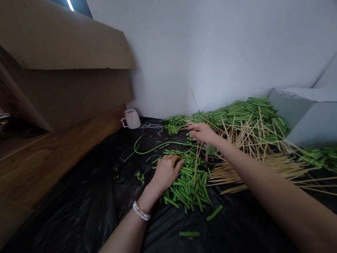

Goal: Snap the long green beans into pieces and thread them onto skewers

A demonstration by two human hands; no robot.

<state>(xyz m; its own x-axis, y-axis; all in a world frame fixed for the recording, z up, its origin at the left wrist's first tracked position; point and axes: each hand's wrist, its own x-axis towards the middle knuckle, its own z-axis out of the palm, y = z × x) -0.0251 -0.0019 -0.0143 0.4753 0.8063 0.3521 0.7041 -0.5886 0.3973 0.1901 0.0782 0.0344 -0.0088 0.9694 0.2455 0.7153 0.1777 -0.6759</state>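
Note:
My left hand point(167, 170), with a beaded bracelet point(141, 211) at the wrist, rests palm down on a heap of short cut green beans point(189, 188). Its thumb stands apart, and the fingertips are partly hidden among the pieces. Farther off, my right hand point(203, 133) hovers at the left end of a tangle of thin wooden skewers point(243, 135). Its fingers point left, loosely bent and apart, and I make out nothing held in them. A long uncut bean point(158, 146) curves across the black plastic sheet point(99, 212) ahead of my left hand.
Bundled green bean rows point(238, 111) lie along the white wall, with another green pile point(335, 162) at the right. Loose skewers point(247, 170) spread toward the right. A white mug point(131, 119) and tangled string point(152, 125) sit at the back. Boxes stand left, brown point(78, 87), and right, pale point(313, 116).

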